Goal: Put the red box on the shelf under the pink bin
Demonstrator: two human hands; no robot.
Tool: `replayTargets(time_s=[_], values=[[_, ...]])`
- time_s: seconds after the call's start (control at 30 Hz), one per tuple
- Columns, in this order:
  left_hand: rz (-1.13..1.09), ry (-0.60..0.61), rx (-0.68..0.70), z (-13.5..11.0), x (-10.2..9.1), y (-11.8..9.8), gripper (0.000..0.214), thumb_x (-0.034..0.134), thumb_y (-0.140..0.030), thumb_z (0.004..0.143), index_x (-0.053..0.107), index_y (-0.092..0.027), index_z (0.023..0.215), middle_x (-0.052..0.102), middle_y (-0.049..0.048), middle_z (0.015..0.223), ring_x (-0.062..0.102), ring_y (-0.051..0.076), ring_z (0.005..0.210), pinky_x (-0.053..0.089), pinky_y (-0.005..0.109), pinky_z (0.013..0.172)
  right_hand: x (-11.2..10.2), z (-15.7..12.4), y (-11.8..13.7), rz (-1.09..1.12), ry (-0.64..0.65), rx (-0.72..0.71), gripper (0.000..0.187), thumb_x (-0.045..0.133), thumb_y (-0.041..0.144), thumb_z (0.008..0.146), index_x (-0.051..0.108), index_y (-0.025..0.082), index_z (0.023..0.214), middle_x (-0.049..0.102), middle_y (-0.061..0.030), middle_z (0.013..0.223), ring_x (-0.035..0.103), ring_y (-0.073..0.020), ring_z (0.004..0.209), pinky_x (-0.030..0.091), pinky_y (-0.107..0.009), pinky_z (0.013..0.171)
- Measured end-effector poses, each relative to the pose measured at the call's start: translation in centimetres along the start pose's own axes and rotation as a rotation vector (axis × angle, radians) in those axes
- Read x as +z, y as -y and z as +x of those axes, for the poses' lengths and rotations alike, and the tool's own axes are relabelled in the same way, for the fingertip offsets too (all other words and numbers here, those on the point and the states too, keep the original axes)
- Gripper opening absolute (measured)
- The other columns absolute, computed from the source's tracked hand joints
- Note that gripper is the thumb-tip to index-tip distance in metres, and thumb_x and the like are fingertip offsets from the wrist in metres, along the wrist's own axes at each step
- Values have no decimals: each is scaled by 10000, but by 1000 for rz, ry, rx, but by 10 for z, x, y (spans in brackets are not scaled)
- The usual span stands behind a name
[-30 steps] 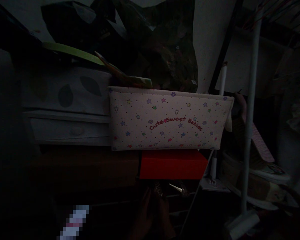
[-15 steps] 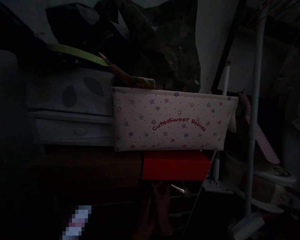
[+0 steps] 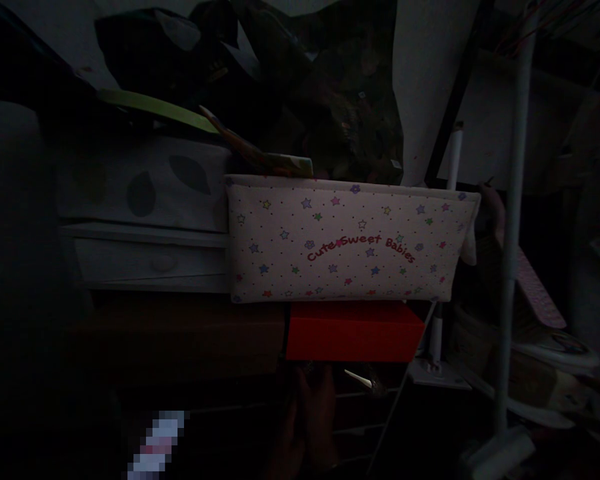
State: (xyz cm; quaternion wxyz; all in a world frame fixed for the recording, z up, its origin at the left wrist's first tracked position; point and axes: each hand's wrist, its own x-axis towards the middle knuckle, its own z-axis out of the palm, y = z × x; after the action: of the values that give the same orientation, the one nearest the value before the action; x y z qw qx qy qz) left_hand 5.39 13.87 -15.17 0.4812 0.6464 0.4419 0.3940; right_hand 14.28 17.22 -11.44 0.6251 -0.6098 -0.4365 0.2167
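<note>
head view: dim, cluttered storage corner

Low in the middle of the frame, a hand (image 3: 313, 417) is nearly lost in darkness; its fingers (image 3: 325, 387) perhaps touch something beneath the red box (image 3: 354, 331), too dim to tell. A pixelated patch (image 3: 156, 445) at lower left blurs whatever lies there.

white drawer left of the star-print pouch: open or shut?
Shut, as far as the dim light shows: the white drawer sits flush in its frame, knob facing out, beside the star-print pouch.
</note>
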Motion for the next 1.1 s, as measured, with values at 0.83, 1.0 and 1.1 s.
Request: replayTargets(time_s=[0.83,1.0,1.1], values=[[103,-87,136,1,-5,1,646,352,-215,845,195,-26,1442,152,171,1563,161,218,1437,158,428,1178,-16,0,-29,346,75,162,499,637,564,711,632,186,1036,706,-102,971,655,-270,931,528,-381,794],[212,-265,143,-1,-3,0,545,398,-220,837,404,-141,1377,387,142,1464,355,251,1357,297,441,1130,-62,18,-60,649,-44,445,461,558,697,679,622,248,761,662,-38,685,678,-240,714,554,-416,694],[196,-276,157,-2,-1,1,501,395,-237,844,455,-161,1335,443,141,1412,425,259,1306,350,456,1096,-87,31,-70,755,-79,488,469,615,693,614,607,240,736,680,-36,708,685,-237,715,552,-438,740]])
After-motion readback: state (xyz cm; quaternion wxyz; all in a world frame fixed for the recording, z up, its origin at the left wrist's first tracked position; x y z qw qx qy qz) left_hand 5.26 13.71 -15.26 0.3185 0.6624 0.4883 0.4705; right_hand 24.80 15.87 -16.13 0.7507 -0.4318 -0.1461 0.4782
